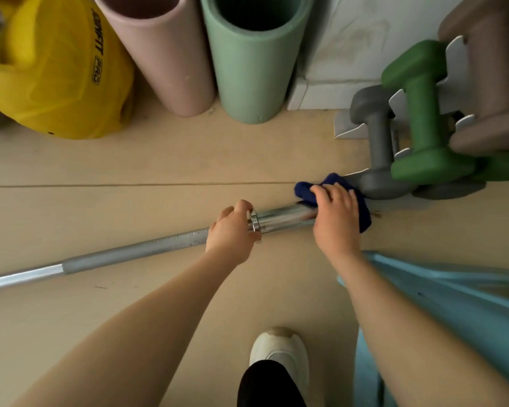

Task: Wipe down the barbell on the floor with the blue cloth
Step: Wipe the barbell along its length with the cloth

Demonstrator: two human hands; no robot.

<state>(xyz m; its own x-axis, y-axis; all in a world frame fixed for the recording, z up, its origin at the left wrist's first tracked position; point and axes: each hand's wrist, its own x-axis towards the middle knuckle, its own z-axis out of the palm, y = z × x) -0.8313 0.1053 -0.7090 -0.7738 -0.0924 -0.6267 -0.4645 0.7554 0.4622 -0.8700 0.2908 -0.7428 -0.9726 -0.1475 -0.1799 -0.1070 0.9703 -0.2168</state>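
Note:
A silver barbell [135, 252] lies on the tan floor, running from the lower left up to the right of centre. My left hand [231, 230] grips it at the collar where the shiny sleeve begins. The dark blue cloth [362, 207] is wrapped over the sleeve's right end, and my right hand [335, 214] presses down on it. The sleeve tip is hidden under the cloth and hand.
A rack of grey, green and mauve dumbbells [415, 118] stands just right of the cloth. Rolled pink [165, 54] and green mats [253, 60] and a yellow bag [56, 69] lean at the back. A light blue object [453, 304] sits at lower right; my white shoe [279, 353] is below.

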